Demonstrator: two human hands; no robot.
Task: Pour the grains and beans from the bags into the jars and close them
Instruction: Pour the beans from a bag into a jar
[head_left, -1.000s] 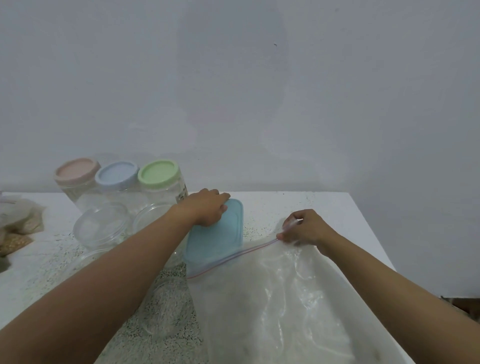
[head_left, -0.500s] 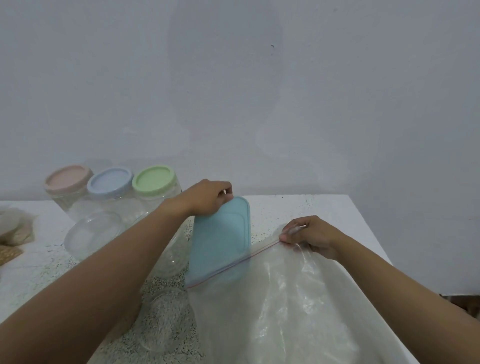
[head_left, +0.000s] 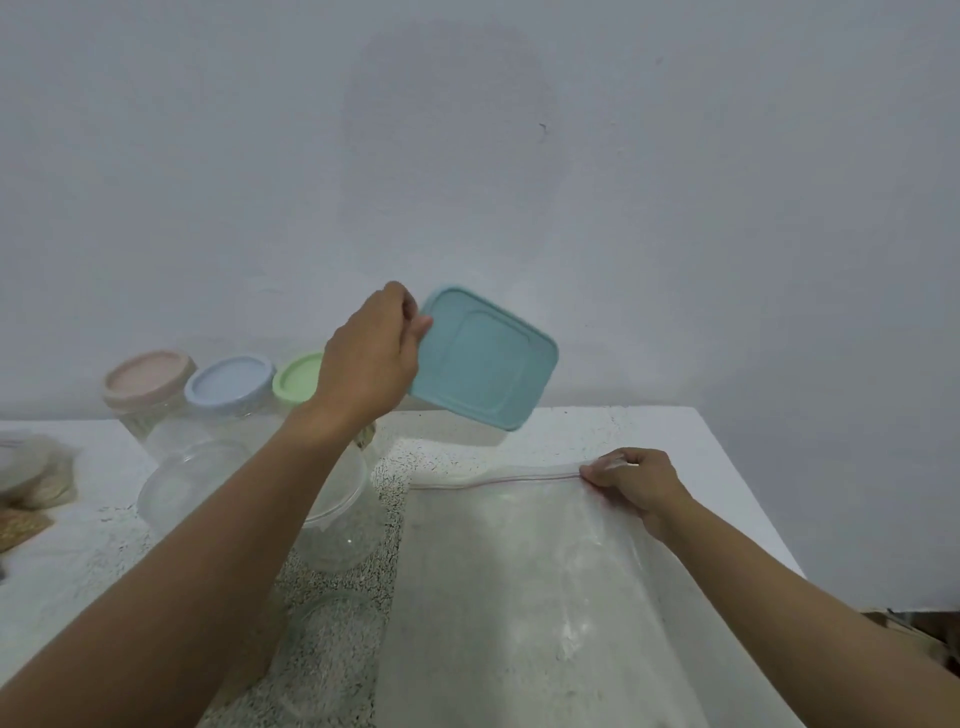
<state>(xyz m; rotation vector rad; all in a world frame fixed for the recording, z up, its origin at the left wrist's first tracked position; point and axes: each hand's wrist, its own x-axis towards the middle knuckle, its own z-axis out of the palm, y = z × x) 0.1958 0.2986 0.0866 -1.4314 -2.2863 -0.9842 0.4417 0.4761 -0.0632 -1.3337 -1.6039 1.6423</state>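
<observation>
Single head-worn wide-angle view, forward and down, close over the table (head_left: 649, 431)

- The square lid (head_left: 483, 358), at the centre of the frame, is a flat teal-blue, one shade all over, with no print.
- At middle left stand three round tops: the pink lid (head_left: 148, 371) is a pale dusty pink, the blue lid (head_left: 230, 378) a soft powder blue, and the green lid (head_left: 297, 378) a light green.
- The open jar (head_left: 332, 519), lower centre, is colourless see-through plastic.
- The zip bag (head_left: 519, 597), lower right, is clear but milky with white dusty streaks, and a thin red-pink line runs along its top seal.
- The table (head_left: 675, 431) is white, sprinkled with fine dark speckles, densest at lower centre.
- The small bags (head_left: 23, 527) at the left edge show tan and beige contents.
- The wall (head_left: 519, 156) is plain pale grey-blue.
</observation>
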